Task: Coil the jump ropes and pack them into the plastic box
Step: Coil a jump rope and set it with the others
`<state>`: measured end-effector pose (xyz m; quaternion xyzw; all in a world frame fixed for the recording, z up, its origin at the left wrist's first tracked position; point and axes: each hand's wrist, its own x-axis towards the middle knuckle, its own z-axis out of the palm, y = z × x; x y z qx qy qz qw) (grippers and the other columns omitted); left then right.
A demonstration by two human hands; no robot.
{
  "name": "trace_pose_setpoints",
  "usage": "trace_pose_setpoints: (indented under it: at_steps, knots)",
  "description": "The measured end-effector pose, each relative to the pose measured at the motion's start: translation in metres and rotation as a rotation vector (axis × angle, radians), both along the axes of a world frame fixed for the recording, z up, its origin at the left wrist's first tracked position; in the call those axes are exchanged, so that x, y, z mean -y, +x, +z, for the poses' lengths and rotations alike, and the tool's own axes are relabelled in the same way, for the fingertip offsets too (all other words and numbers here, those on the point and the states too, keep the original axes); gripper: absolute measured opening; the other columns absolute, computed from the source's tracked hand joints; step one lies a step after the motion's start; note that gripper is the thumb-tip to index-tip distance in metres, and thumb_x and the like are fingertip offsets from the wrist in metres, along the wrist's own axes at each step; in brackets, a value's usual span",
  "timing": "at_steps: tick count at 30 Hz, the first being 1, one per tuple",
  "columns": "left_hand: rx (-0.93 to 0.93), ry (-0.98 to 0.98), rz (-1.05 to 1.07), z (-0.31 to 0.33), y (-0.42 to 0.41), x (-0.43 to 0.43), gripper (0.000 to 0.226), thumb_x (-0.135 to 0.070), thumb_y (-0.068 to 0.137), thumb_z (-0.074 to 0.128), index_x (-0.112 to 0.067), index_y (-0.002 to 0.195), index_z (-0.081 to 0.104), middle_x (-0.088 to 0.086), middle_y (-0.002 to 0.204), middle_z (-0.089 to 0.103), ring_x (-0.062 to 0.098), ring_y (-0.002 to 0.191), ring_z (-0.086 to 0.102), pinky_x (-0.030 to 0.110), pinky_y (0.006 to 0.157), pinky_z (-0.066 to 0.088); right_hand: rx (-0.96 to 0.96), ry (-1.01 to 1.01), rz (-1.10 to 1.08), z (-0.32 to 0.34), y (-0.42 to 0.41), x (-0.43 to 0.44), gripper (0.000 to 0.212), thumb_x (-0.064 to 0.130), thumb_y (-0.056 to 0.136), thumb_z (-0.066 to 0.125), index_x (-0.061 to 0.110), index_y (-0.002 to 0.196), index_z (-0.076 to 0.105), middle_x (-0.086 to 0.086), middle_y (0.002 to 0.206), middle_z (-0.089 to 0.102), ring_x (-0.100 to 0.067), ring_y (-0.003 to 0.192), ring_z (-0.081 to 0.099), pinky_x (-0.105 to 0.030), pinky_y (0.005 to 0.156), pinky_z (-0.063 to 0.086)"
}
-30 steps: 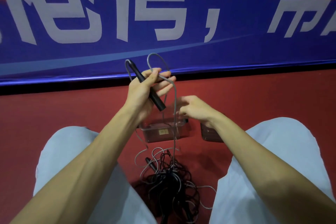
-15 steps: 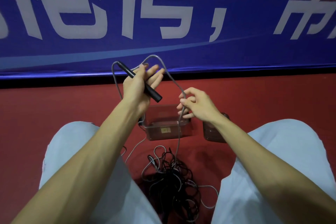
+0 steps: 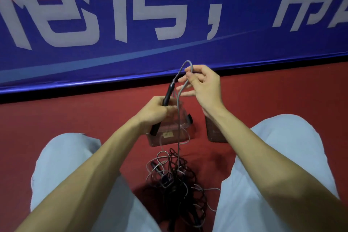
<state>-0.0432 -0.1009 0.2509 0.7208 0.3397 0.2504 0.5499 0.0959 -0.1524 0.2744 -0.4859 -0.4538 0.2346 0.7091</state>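
Observation:
My left hand (image 3: 157, 112) grips the black handle (image 3: 169, 93) of a grey jump rope, the handle pointing up and away. The grey cord (image 3: 179, 118) leaves the handle's top, arches over, and my right hand (image 3: 204, 85) pinches it at the top of that loop between thumb and forefinger. From there the cord hangs straight down into a tangled pile of black and grey ropes (image 3: 175, 181) on the red floor between my knees. A clear plastic box (image 3: 170, 134) stands open on the floor just below my left hand.
A second clear plastic piece (image 3: 214, 133), partly hidden by my right forearm, sits right of the box. A blue banner wall (image 3: 169, 24) with white characters rises behind. My light-trousered knees (image 3: 62, 165) flank the rope pile.
My left hand has dropped lower and turned the handle upright. My right hand has risen from beside the box and carried the cord up into a loop above the handle.

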Motion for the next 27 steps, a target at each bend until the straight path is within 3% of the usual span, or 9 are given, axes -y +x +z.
trace_pose_setpoints:
  at_steps: [4, 7, 10, 15, 20, 24, 27]
  knots:
    - [-0.021, -0.052, -0.128, -0.004, 0.003, 0.006, 0.017, 0.004, 0.096, 0.053, -0.006, 0.093, 0.066, -0.005, 0.073, 0.071, 0.003, 0.068, 0.068, 0.017, 0.068, 0.055, -0.168, 0.083, -0.021, 0.008, 0.005, 0.002, 0.003, 0.008, 0.097, 0.055, 0.011, 0.096, 0.055, -0.008, 0.074, 0.070, -0.024, 0.061, 0.071, -0.033, 0.051, 0.056]
    - [-0.023, -0.034, -0.156, -0.007, 0.004, 0.007, 0.013, -0.002, 0.097, 0.054, -0.003, 0.093, 0.066, 0.002, 0.078, 0.072, 0.006, 0.072, 0.069, 0.019, 0.073, 0.057, -0.236, 0.075, -0.033, 0.006, 0.010, 0.003, 0.003, 0.010, 0.098, 0.055, 0.007, 0.098, 0.054, -0.008, 0.075, 0.069, -0.025, 0.062, 0.071, -0.034, 0.052, 0.057]
    - [-0.027, 0.016, -0.099, -0.009, 0.004, 0.009, 0.016, -0.007, 0.098, 0.055, -0.005, 0.086, 0.065, 0.005, 0.077, 0.073, 0.009, 0.069, 0.070, 0.019, 0.065, 0.056, -0.242, 0.032, -0.034, 0.004, 0.010, 0.004, 0.011, 0.012, 0.098, 0.055, 0.003, 0.104, 0.054, -0.010, 0.078, 0.068, -0.023, 0.066, 0.071, -0.032, 0.055, 0.058]
    - [0.220, -0.130, 0.085, -0.003, 0.006, 0.008, 0.018, -0.005, 0.099, 0.052, -0.005, 0.084, 0.062, 0.005, 0.071, 0.073, 0.015, 0.067, 0.072, 0.023, 0.062, 0.059, -0.255, -0.100, -0.021, 0.001, 0.015, 0.001, 0.020, 0.021, 0.101, 0.051, 0.004, 0.111, 0.050, -0.014, 0.087, 0.067, -0.021, 0.070, 0.071, -0.032, 0.056, 0.059]
    - [0.475, -0.194, 0.200, 0.009, 0.006, 0.005, 0.017, -0.008, 0.100, 0.050, -0.005, 0.088, 0.062, 0.009, 0.079, 0.074, 0.020, 0.075, 0.073, 0.029, 0.071, 0.059, 0.010, -0.432, 0.039, -0.019, 0.014, -0.003, 0.013, 0.005, 0.098, 0.047, 0.006, 0.104, 0.059, -0.011, 0.095, 0.066, -0.016, 0.076, 0.064, -0.031, 0.061, 0.058]
    - [0.723, -0.335, 0.197, 0.021, 0.002, 0.004, 0.017, -0.006, 0.100, 0.048, -0.002, 0.090, 0.060, 0.016, 0.087, 0.073, 0.028, 0.084, 0.074, 0.034, 0.076, 0.061, 0.275, -0.629, 0.191, -0.034, 0.011, -0.006, 0.035, -0.013, 0.087, 0.042, 0.015, 0.096, 0.062, -0.002, 0.088, 0.065, -0.013, 0.080, 0.063, -0.029, 0.068, 0.057]
    - [0.869, -0.426, 0.146, 0.031, -0.002, 0.005, 0.016, -0.008, 0.101, 0.046, -0.003, 0.091, 0.057, 0.015, 0.087, 0.074, 0.029, 0.087, 0.074, 0.033, 0.075, 0.061, 0.436, -0.717, 0.329, -0.039, 0.007, -0.005, 0.026, -0.004, 0.084, 0.055, 0.020, 0.091, 0.065, -0.008, 0.093, 0.069, -0.017, 0.079, 0.061, -0.033, 0.072, 0.049]
